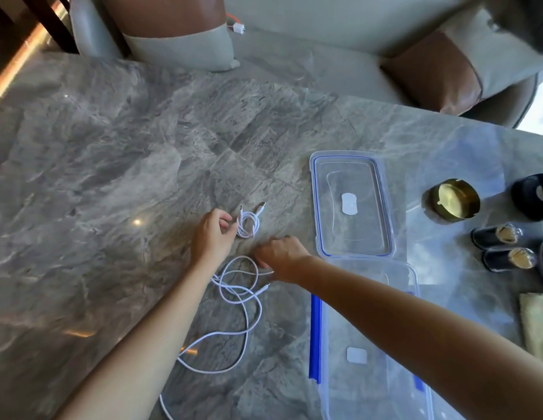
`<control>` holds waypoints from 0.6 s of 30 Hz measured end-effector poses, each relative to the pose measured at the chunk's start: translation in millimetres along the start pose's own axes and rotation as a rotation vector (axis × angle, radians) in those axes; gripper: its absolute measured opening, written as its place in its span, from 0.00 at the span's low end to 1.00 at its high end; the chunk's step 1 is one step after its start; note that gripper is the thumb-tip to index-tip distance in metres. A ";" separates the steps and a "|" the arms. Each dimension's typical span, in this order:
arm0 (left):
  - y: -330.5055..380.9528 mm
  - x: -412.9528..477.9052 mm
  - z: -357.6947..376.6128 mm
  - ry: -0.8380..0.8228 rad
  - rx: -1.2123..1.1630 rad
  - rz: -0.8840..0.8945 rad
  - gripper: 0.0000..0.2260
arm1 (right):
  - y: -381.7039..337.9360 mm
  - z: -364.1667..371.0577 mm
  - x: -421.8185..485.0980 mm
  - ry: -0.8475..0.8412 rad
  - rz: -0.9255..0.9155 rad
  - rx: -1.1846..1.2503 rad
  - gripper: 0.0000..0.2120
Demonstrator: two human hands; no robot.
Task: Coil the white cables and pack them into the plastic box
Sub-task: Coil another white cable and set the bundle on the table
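A small coiled white cable lies on the marble table, its two plugs pointing away from me. My left hand touches its left side with curled fingertips. A long loose white cable sprawls in loops nearer to me. My right hand rests palm down on that cable's far end, fingers closed over the strand. The clear plastic box with blue clips stands at the near right, partly under my right forearm. Its lid lies flat beyond it.
A brass round dish, a black object and two dark jars stand at the right. A cloth-like pad sits at the right edge. Cushioned chairs line the far side of the table.
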State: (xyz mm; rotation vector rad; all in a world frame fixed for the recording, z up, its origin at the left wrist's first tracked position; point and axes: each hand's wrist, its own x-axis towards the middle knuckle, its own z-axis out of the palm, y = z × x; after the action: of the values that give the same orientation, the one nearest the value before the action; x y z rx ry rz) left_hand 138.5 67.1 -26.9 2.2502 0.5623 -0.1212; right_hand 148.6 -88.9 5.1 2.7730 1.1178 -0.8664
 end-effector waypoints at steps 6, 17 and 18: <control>11.0 -49.7 -13.1 -0.190 -0.006 0.236 0.06 | -7.9 -5.3 -9.3 -0.049 0.054 0.063 0.11; 24.8 -98.4 -54.2 -0.074 -0.216 0.288 0.06 | -11.4 -106.4 -68.2 -0.010 -0.062 0.835 0.09; 25.6 -103.6 -61.8 -0.059 -0.296 0.290 0.08 | -10.9 -112.1 -77.1 -0.009 -0.076 0.972 0.10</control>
State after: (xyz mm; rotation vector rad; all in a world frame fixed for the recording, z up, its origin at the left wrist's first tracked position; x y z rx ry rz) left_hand 51.0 60.3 59.7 2.0061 0.2025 0.0407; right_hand 150.6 -104.3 140.7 3.4139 0.9619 -1.8301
